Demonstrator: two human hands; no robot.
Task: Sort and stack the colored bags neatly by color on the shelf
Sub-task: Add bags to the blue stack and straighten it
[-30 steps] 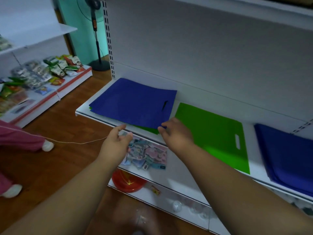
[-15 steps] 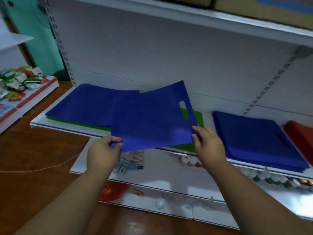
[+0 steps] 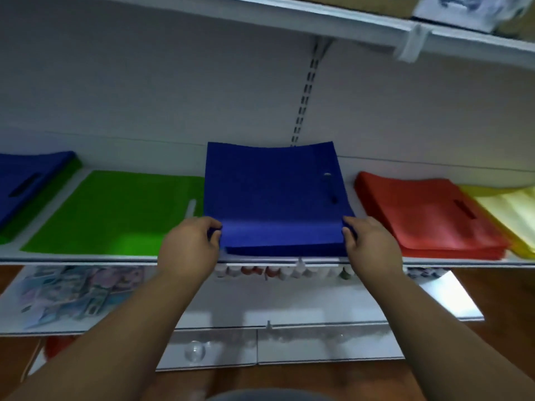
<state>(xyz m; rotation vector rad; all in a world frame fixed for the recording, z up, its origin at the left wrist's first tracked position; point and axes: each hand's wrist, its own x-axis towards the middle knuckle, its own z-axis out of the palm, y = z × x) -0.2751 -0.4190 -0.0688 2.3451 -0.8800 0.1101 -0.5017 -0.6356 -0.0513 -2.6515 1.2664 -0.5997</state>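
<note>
We see the left hand (image 3: 189, 248) and right hand (image 3: 369, 241) each gripping a near corner of the blue bag (image 3: 275, 195); it sits over the blue stack (image 3: 285, 251) on the shelf (image 3: 86, 258), between green bag (image 3: 115, 212) and red stack (image 3: 428, 218).

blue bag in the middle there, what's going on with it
A person is sorting colored bags on a white shelf. Both hands grip the near edge of a blue bag, the left hand at its left corner and the right hand at its right, setting it on the blue stack in the middle. A green bag lies to the left, a red stack and yellow bags to the right. At far left another blue bag sits on green, not yet sorted.
</note>
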